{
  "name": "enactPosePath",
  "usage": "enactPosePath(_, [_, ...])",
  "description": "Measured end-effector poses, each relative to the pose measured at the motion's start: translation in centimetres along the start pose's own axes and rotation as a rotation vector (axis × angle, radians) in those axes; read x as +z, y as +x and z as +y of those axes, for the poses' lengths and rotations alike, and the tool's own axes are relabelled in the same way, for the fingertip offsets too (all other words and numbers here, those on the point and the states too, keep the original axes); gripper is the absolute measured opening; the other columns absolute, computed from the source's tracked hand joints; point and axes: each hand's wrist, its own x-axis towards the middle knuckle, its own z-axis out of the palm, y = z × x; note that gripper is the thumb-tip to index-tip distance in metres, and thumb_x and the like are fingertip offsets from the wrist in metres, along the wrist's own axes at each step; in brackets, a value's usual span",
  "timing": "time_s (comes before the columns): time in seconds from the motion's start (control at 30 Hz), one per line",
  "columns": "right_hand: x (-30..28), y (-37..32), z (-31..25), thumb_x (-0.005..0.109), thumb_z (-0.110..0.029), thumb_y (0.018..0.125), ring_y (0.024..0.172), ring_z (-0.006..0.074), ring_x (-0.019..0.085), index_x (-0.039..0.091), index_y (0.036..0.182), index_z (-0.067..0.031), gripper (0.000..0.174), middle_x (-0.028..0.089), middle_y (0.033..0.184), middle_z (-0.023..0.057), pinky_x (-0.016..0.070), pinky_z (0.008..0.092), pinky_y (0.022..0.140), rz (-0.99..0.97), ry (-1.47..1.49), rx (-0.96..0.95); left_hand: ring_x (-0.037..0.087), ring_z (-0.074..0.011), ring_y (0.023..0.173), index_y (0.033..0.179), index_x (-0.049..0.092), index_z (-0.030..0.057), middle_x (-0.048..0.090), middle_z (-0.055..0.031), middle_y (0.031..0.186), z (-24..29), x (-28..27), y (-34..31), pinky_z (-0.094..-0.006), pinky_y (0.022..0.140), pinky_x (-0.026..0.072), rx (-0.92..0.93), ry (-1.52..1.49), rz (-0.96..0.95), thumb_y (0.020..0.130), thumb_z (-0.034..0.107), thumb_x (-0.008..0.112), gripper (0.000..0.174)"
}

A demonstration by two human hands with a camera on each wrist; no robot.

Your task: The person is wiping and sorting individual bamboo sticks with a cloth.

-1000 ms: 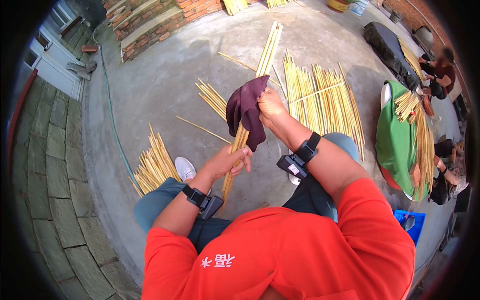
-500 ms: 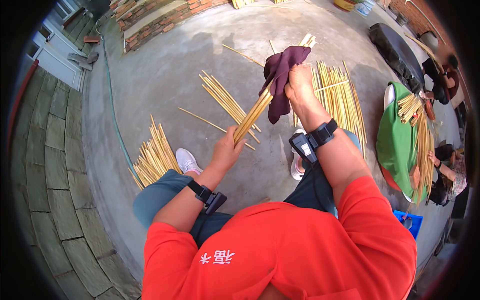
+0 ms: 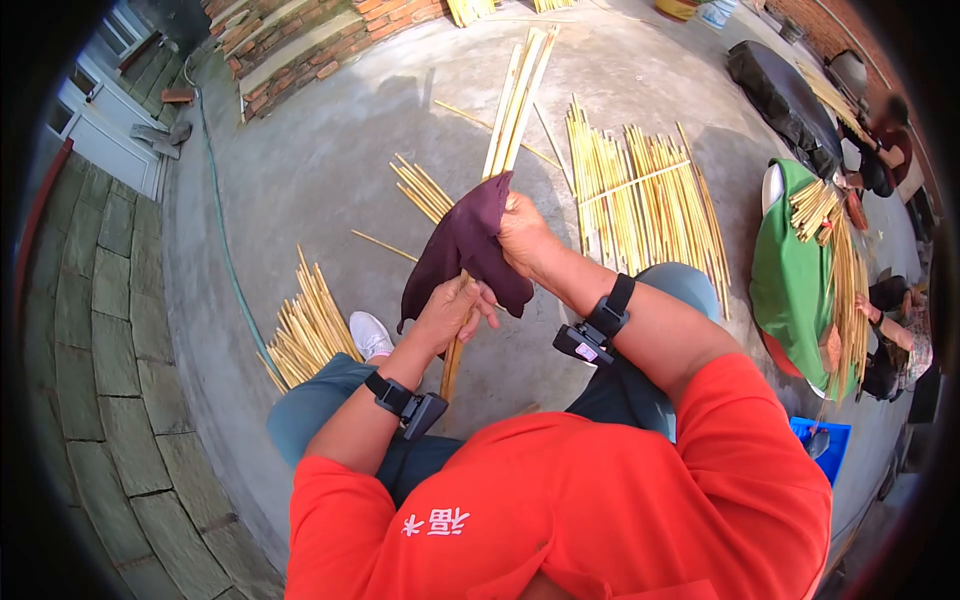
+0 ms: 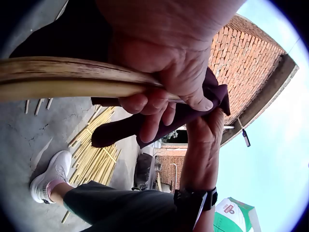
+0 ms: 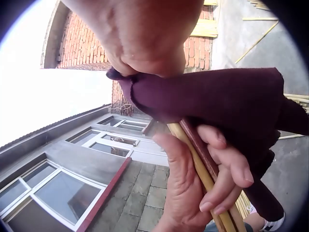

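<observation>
My left hand (image 3: 443, 318) grips a few long yellow cane-like sticks (image 3: 522, 95) near their lower part, with fingers curled round them in the right wrist view. A dark purple cloth (image 3: 455, 245) drapes over the sticks just above that hand. My right hand (image 3: 527, 238) clutches the cloth around the sticks, and the cloth hides their middle. Beyond the cloth the far ends spread slightly apart. In the left wrist view the stick ends (image 4: 58, 79) run out past the left hand, one of them streaked brown.
Stick piles lie on the concrete: a wide one (image 3: 650, 200) ahead right, one (image 3: 310, 320) by the left shoe (image 3: 370, 335), and a small group (image 3: 420, 188) ahead. At right are a green cloth (image 3: 785, 270) bearing sticks, a blue bin (image 3: 825, 450) and two seated people.
The right hand slid the cloth up toward the sticks' far ends, then back down close to the left hand. The sticks tilted rightward half a second ago and now stand more upright in view.
</observation>
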Motion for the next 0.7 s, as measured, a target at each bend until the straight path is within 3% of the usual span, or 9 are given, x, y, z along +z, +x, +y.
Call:
enactPosePath(0.13, [-2.1,2.9,-2.9,0.054,0.001,0.077,0.063,0.0125,0.055,0.054,0.077,-0.0047,0.006,0.057,0.071,0.0027,0.0467,0.0272,0.057,0.079,0.188,-0.242,0.037,-0.0065,0.035,0.084,0.048,0.0014,0.059,-0.0156,0.067,-1.1,-0.1,-0.9,-0.0198,0.036,0.0312,-0.085,0.093,0.050,0.088,0.036,0.043,0.036])
enactPosePath(0.17, [-2.9,3.5,-3.9,0.056,-0.005,0.079,0.065,0.0136,0.055,0.054,0.078,-0.0043,0.001,0.057,0.073,0.0036,0.0472,0.0280,0.059,0.104,0.199,-0.314,0.037,-0.0061,0.035,0.083,0.048,0.0024,0.059,-0.0154,0.067,-1.7,-0.4,-1.0,-0.0195,0.035,0.0306,-0.126,0.158,0.066,0.088,0.033,0.044,0.031])
enactPosePath(0.27, [-4.2,3.4,-7.7,0.057,-0.014,0.081,0.067,0.0174,0.057,0.054,0.080,-0.0027,0.011,0.058,0.076,0.0070,0.0488,0.0309,0.062,0.227,0.193,-0.440,0.038,-0.0060,0.035,0.083,0.048,0.0029,0.060,-0.0123,0.067,-3.1,-1.6,-1.4,-0.0196,0.034,0.0303,-0.151,0.234,0.057,0.087,0.030,0.046,0.027])
enactPosePath(0.4, [-5.7,3.9,-8.3,0.056,-0.015,0.082,0.068,0.0204,0.058,0.054,0.087,0.0001,0.016,0.058,0.079,0.0101,0.0510,0.0344,0.062,0.166,0.216,-0.341,0.038,-0.0060,0.035,0.084,0.048,0.0033,0.060,-0.0118,0.068,-2.4,-1.6,-1.5,-0.0200,0.033,0.0303,-0.158,0.234,0.019,0.087,0.031,0.046,0.028])
enactPosePath(0.47, [-4.5,3.4,-6.8,0.055,-0.015,0.083,0.067,0.0192,0.058,0.053,0.089,0.0008,0.017,0.058,0.080,0.0100,0.0514,0.0326,0.060,0.229,0.207,-0.301,0.038,-0.0069,0.035,0.084,0.049,0.0031,0.060,-0.0175,0.070,-1.8,-1.1,-1.2,-0.0201,0.035,0.0313,-0.105,0.059,-0.065,0.088,0.040,0.043,0.037])
enactPosePath(0.5, [-4.3,3.2,-5.5,0.054,-0.014,0.083,0.068,0.0179,0.058,0.053,0.091,0.0005,0.017,0.058,0.080,0.0098,0.0515,0.0305,0.058,0.127,0.214,-0.281,0.038,-0.0069,0.035,0.084,0.049,0.0031,0.060,-0.0175,0.070,-1.4,-0.9,-0.9,-0.0201,0.035,0.0313,-0.104,0.058,-0.060,0.088,0.040,0.043,0.037])
enactPosePath(0.53, [-3.4,2.7,-4.7,0.053,-0.006,0.082,0.070,0.0135,0.057,0.055,0.087,-0.0032,0.006,0.058,0.080,0.0043,0.0488,0.0284,0.065,0.055,0.216,-0.190,0.038,-0.0079,0.035,0.085,0.049,0.0022,0.059,-0.0188,0.070,-0.8,-0.8,-0.6,-0.0206,0.035,0.0323,-0.065,0.010,-0.086,0.087,0.044,0.040,0.043])
enactPosePath(0.7, [-1.0,0.6,-1.0,0.055,-0.010,0.083,0.069,0.0115,0.056,0.057,0.089,-0.0063,0.008,0.058,0.079,0.0015,0.0487,0.0259,0.061,-0.111,0.109,0.021,0.040,-0.0105,0.035,0.090,0.050,-0.0007,0.059,-0.0217,0.071,1.0,-0.6,0.0,-0.0227,0.036,0.0348,-0.008,-0.037,-0.090,0.087,0.051,0.034,0.054])
